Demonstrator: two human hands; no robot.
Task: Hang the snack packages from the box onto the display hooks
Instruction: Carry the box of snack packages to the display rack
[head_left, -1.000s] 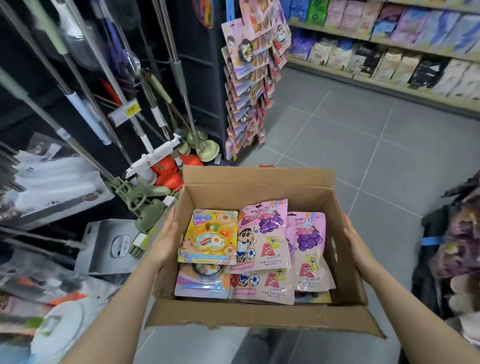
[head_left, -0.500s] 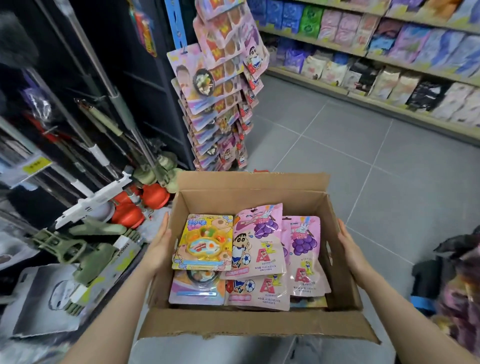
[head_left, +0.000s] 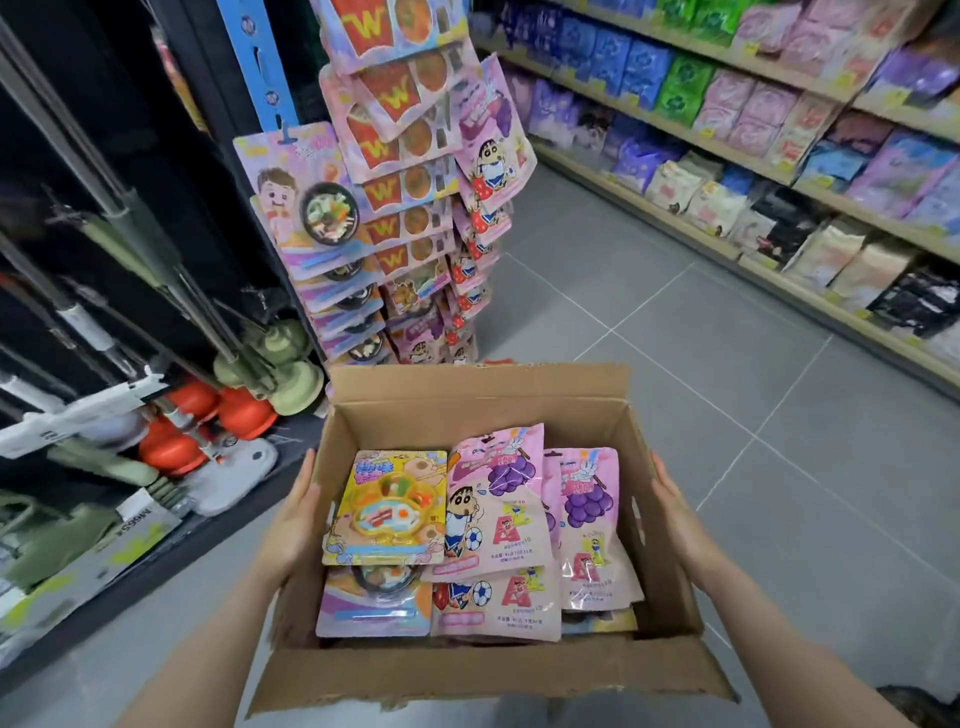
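Both hands (head_left: 291, 530) (head_left: 680, 519) press box (head_left: 483, 405) sides.

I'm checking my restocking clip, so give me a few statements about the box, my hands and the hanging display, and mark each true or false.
1. Both hands press flat against the outer sides of the cardboard box. True: left hand, right hand.
2. The yellow blister pack lies at the box's right side. False: it lies at the left, on top.
3. Grape snack pouches lie in the box. True.
4. The hanging display rack is empty. False: packages fill it.
5. The box rests on the floor. False: the hands carry it.
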